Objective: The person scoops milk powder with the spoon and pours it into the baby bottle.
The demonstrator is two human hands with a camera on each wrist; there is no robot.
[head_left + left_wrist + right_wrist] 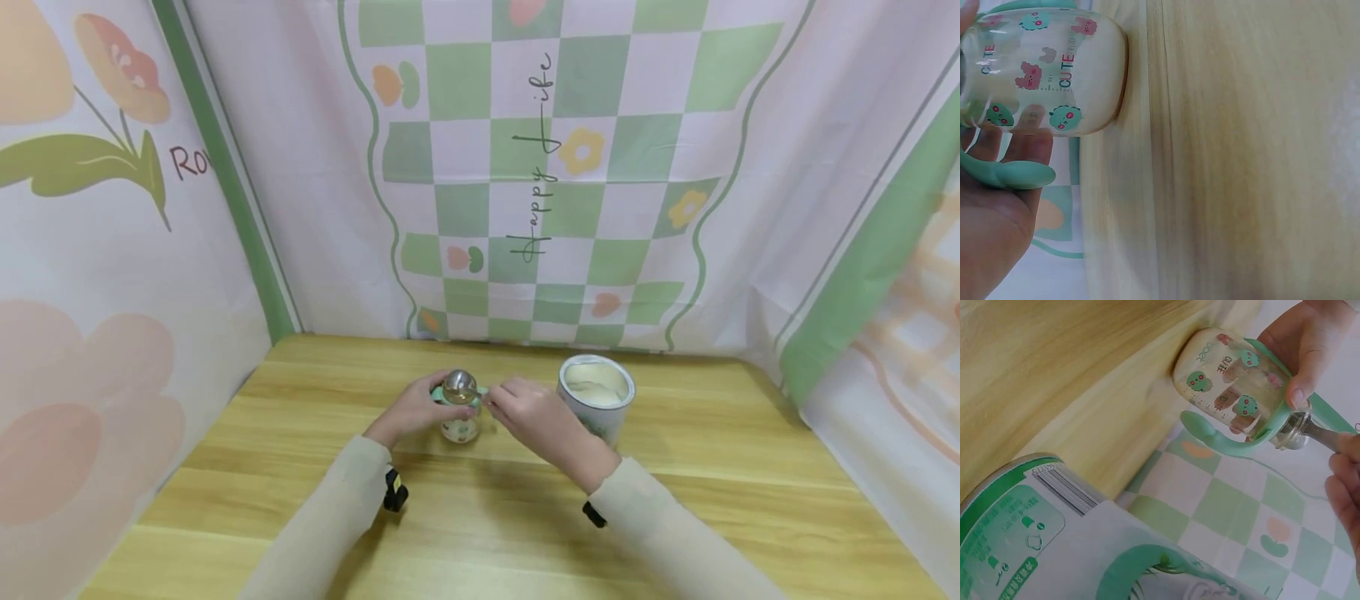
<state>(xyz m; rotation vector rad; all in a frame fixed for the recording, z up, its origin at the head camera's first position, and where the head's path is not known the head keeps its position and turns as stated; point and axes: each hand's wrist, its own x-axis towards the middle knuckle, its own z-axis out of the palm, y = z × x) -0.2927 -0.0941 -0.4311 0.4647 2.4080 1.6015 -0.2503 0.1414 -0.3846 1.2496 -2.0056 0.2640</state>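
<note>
A clear baby bottle point(460, 431) with green side handles and small printed animals stands upright on the table. My left hand point(418, 410) grips it around the upper part, its thumb near the neck in the right wrist view. In my right hand point(538, 418) is a metal spoon point(1321, 432), pinched by its handle. The spoon's rounded bowl point(459, 385) is turned underside up over the bottle's mouth, and the right wrist view has it right at the rim. What lies under the bowl is hidden.
Just right of my right hand stands an open tin point(611, 421) with pale powder point(595, 392) inside. Its printed side and barcode point(1066, 487) show large in the right wrist view. A patterned curtain point(517, 167) hangs behind the wooden table point(465, 533).
</note>
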